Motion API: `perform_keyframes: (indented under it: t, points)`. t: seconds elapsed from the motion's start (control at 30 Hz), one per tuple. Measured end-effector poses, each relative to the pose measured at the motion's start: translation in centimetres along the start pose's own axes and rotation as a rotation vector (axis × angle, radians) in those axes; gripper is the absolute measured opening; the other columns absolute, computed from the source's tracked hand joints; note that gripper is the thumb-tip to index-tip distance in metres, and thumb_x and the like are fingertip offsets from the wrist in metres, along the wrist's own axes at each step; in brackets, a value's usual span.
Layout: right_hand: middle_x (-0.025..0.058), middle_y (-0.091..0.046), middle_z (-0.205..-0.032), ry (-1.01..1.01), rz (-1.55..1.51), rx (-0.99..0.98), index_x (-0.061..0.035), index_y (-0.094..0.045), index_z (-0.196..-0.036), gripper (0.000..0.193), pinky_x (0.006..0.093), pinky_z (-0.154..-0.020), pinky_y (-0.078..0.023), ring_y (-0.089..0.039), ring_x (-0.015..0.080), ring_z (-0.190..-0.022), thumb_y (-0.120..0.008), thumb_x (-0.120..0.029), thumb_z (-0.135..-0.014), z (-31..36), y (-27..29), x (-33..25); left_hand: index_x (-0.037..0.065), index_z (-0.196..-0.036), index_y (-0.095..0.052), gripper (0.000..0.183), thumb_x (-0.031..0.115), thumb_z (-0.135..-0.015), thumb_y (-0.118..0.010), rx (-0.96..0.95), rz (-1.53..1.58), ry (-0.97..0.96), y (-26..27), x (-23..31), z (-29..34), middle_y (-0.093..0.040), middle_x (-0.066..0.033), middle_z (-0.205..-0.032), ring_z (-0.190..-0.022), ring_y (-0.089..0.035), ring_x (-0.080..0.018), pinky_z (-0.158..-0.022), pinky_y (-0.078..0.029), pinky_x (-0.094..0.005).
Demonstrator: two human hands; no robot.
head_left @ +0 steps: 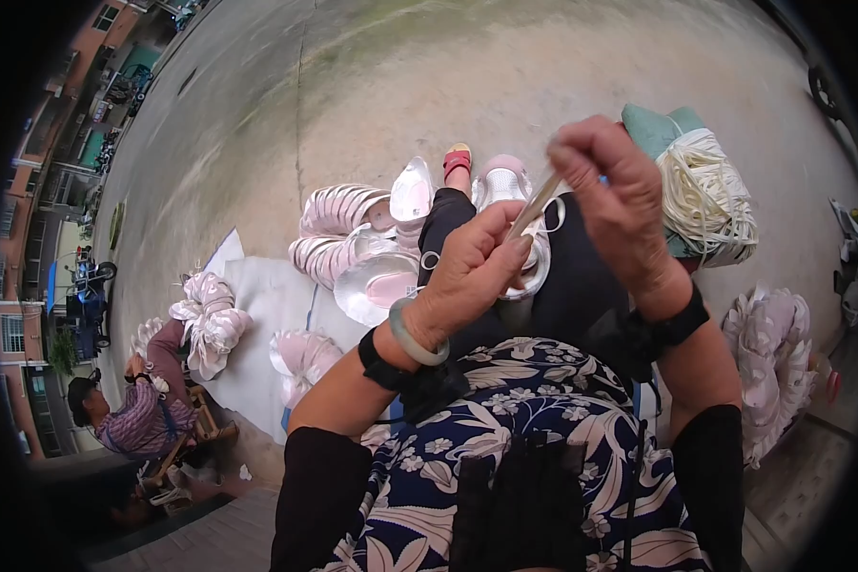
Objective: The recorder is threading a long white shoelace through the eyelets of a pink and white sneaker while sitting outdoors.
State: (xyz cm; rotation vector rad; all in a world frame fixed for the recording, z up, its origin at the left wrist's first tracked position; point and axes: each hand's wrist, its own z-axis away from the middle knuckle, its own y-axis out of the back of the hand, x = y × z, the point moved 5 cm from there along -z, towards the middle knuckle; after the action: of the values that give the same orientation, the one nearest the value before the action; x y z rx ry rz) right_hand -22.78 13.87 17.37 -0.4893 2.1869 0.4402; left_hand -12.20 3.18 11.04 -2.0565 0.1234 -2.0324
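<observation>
A pale flat shoelace [535, 208] is drawn out between my two hands, over my lap. My left hand [475, 262] pinches its lower end between thumb and forefinger. Higher up and to the right, my right hand [622, 195] is closed on the other end, slightly smeared by motion. Beneath them a white and pink shoe upper [502, 177] lies between my thighs, partly hidden by my hands. Thin white lace loops stick out on either side of it. Stacked white and pink shoe uppers [345, 212] lie on the left beside my leg.
A thick bundle of cream laces [705, 195] rests on a green bag [646, 132] at my right. More tied bundles of uppers [770, 367] lie at the far right. On the left, a white sheet [267, 329] covers the ground; beyond it a seated person [148, 415] handles similar bundles.
</observation>
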Motion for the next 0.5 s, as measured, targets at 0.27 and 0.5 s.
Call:
perform_keyframes:
  t: [0.27,0.5]
  points:
    - [-0.0054,-0.056,-0.076,-0.167,0.071,0.527,-0.0035,-0.062,-0.096,0.020,0.0187,-0.060,-0.040,-0.048,0.0021,-0.071,-0.058,-0.022,-0.090,-1.8,16.1,8.2,0.001,-0.090,-0.057,0.027,0.026,-0.097,-0.046,-0.401,-0.374,0.098,0.5,-0.6,3.8,-0.045,0.0030,-0.060,-0.052,-0.042,-0.0040,-0.048,-0.035,-0.0194]
    - [-0.0019,-0.051,-0.066,-0.192,0.584,0.435,-0.0016,-0.062,-0.086,0.020,0.0216,-0.058,-0.040,-0.045,0.0060,-0.063,-0.058,-0.021,-0.090,2.3,18.6,14.5,0.002,-0.084,-0.054,0.027,0.025,-0.096,-0.046,-0.591,-0.459,0.080,-1.9,-2.9,4.1,-0.043,-0.0032,-0.061,-0.055,-0.040,-0.0131,-0.052,-0.036,-0.0272]
